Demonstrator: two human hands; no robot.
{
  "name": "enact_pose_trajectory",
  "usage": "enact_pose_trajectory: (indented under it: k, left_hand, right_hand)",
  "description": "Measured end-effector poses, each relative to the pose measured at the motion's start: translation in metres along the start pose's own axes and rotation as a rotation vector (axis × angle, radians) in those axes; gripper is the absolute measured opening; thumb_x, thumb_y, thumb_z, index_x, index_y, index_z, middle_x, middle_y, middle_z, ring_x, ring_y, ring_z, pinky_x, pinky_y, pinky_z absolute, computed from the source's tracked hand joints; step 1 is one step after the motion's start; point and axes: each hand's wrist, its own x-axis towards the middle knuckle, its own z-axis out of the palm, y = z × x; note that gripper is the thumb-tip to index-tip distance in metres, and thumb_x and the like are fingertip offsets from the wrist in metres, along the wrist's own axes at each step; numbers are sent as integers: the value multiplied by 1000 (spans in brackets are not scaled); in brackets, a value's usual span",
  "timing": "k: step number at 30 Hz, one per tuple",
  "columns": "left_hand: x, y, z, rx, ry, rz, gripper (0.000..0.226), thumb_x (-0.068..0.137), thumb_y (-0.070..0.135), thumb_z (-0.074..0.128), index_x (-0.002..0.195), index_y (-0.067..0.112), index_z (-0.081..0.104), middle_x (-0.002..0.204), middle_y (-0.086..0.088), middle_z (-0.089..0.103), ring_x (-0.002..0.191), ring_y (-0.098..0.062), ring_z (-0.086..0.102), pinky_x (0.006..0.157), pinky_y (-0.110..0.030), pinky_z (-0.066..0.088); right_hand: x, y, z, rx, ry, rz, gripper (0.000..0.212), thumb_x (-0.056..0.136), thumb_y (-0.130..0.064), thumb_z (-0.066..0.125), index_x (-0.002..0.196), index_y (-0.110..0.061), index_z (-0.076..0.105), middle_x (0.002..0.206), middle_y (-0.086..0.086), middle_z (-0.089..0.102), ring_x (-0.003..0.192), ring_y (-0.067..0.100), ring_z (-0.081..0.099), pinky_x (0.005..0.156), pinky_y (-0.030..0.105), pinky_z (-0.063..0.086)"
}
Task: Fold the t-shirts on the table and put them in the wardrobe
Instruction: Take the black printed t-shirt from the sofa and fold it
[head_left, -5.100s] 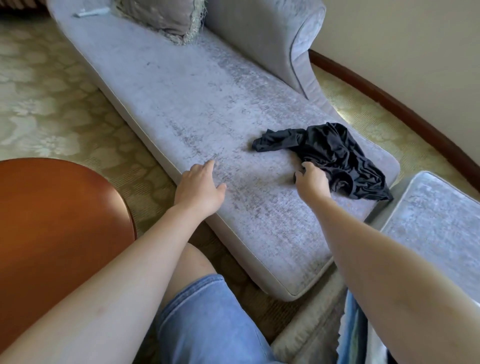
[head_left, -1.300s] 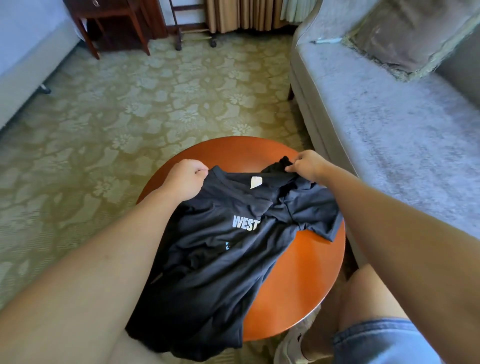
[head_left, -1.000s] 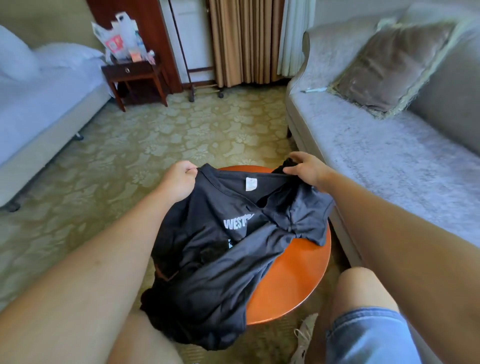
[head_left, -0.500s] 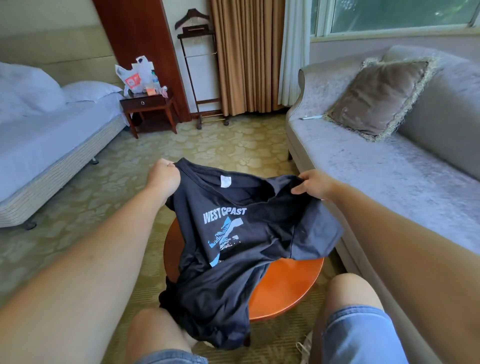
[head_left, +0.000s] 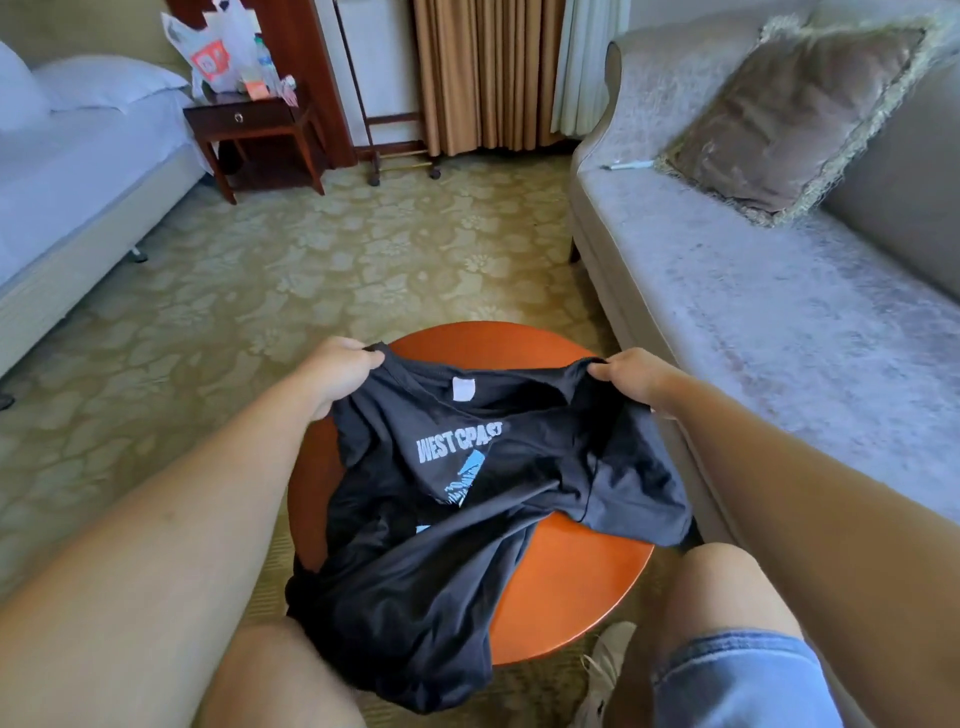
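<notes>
A black t-shirt (head_left: 467, 530) with white "WEST COAST" lettering and a blue graphic lies crumpled over a round orange-brown wooden table (head_left: 576, 587). My left hand (head_left: 337, 371) grips the shirt's left shoulder near the collar. My right hand (head_left: 631, 376) pinches the right shoulder. The collar with its white tag is stretched between my hands. The shirt's lower part hangs off the table's near edge between my knees. No wardrobe is in view.
A grey sofa (head_left: 779, 322) with a fringed brown cushion (head_left: 795, 114) runs along the right. A bed (head_left: 67, 176) stands at the left, a dark nightstand (head_left: 254, 130) with plastic bags beside it. Patterned carpet (head_left: 322, 260) lies ahead, curtains behind.
My hands brought the black t-shirt from the sofa to the round table. In the last half second they lowered it, so its front print now crumples onto the tabletop.
</notes>
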Motion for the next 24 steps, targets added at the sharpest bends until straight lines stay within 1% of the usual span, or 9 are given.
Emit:
enact_pose_trajectory:
  k: [2, 4, 7, 9, 12, 14, 19, 22, 24]
  left_hand:
    - [18, -11, 11, 62, -23, -27, 16, 98, 18, 57, 111, 10, 63, 115, -7, 61, 99, -25, 58, 81, -32, 44]
    - [40, -21, 22, 83, -10, -60, 28, 98, 18, 57, 123, 7, 61, 116, -9, 59, 109, -27, 56, 82, -30, 39]
    - [80, -38, 37, 72, 88, -46, 15, 96, 17, 57, 100, 8, 69, 96, -5, 61, 103, -28, 57, 76, -28, 42]
    - [104, -47, 48, 105, 147, -30, 21, 97, 19, 55, 108, 8, 69, 110, -7, 66, 109, -28, 58, 85, -28, 41]
    - [127, -54, 65, 230, 138, -21, 38, 99, 27, 51, 134, 12, 55, 140, -8, 54, 129, -28, 49, 104, -31, 36]
    - [138, -55, 71, 274, 115, 1, 45, 99, 28, 51, 142, 14, 47, 146, -8, 48, 133, -28, 45, 108, -34, 34]
    - [145, -57, 71, 378, 30, 50, 50, 98, 32, 52, 145, 18, 42, 138, -9, 54, 127, -29, 50, 106, -38, 39]
    - [136, -57, 68, 381, -46, 33, 51, 99, 33, 53, 146, 17, 41, 147, -9, 45, 133, -28, 43, 111, -38, 34]
    - [128, -58, 63, 386, -56, 50, 47, 98, 33, 54, 142, 17, 47, 146, -8, 46, 132, -27, 44, 108, -36, 34]
  right_hand:
    - [18, 8, 7, -29, -96, 129, 34, 97, -35, 57, 96, 0, 59, 96, 13, 66, 82, 29, 65, 70, 34, 52]
    - [38, 12, 13, -20, -187, 193, 35, 97, -33, 58, 107, 0, 58, 102, 12, 66, 92, 32, 66, 81, 42, 55]
    - [74, 16, 26, -281, -13, 17, 28, 98, -31, 55, 109, -6, 59, 109, 12, 62, 108, 35, 60, 89, 36, 47]
    - [92, 18, 37, -446, 142, -157, 36, 96, -29, 54, 126, -10, 59, 123, 14, 59, 115, 36, 56, 96, 38, 46]
    - [115, 21, 53, -426, 95, -257, 54, 93, -23, 57, 145, -18, 44, 143, 10, 46, 132, 31, 43, 111, 44, 35]
    - [124, 16, 60, -453, 83, -286, 59, 93, -25, 59, 148, -19, 39, 148, 8, 42, 136, 30, 37, 114, 45, 32]
    - [129, -1, 69, -378, -7, -240, 44, 92, -26, 65, 132, -11, 55, 131, 8, 58, 120, 26, 54, 101, 35, 44]
    - [123, -2, 72, -381, 6, -219, 13, 93, -24, 64, 98, -13, 62, 96, 4, 63, 98, 26, 60, 75, 32, 47]
    - [115, 0, 73, -329, 56, -225, 15, 95, -23, 60, 84, -15, 55, 79, -2, 56, 83, 22, 56, 63, 30, 38]
